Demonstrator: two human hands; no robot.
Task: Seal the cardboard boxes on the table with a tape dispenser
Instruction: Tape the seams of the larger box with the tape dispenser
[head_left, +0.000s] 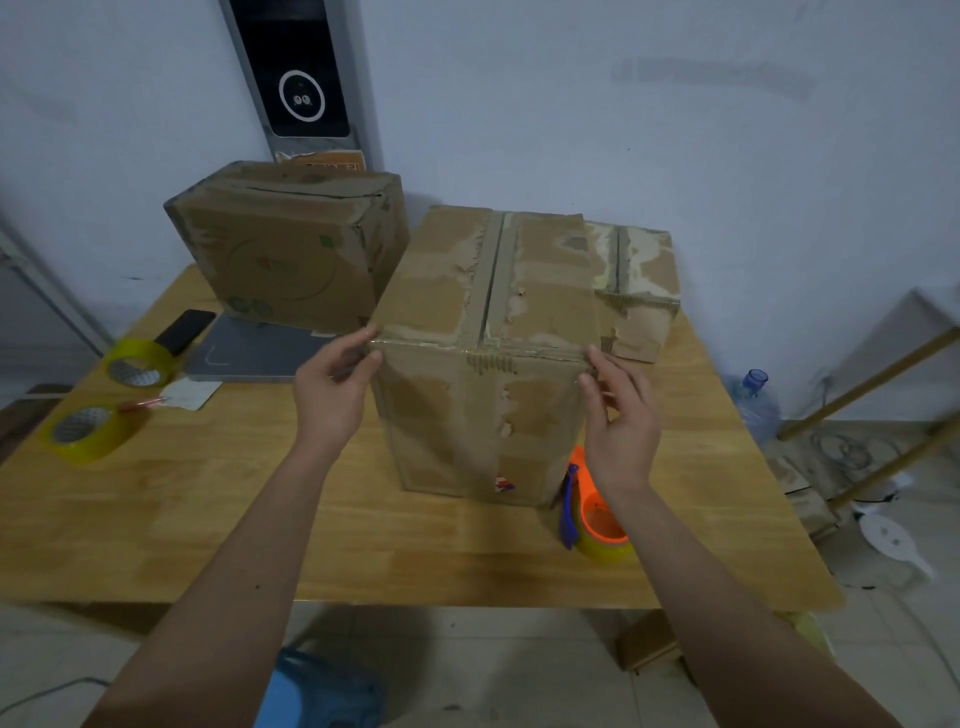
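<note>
Head view: box (483, 332) writing unreadable.

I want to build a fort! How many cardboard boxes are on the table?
3. One big box stands in the middle between the hands, one box sits back left, and one peeks out behind the big box on the right. More may be hidden.
</note>
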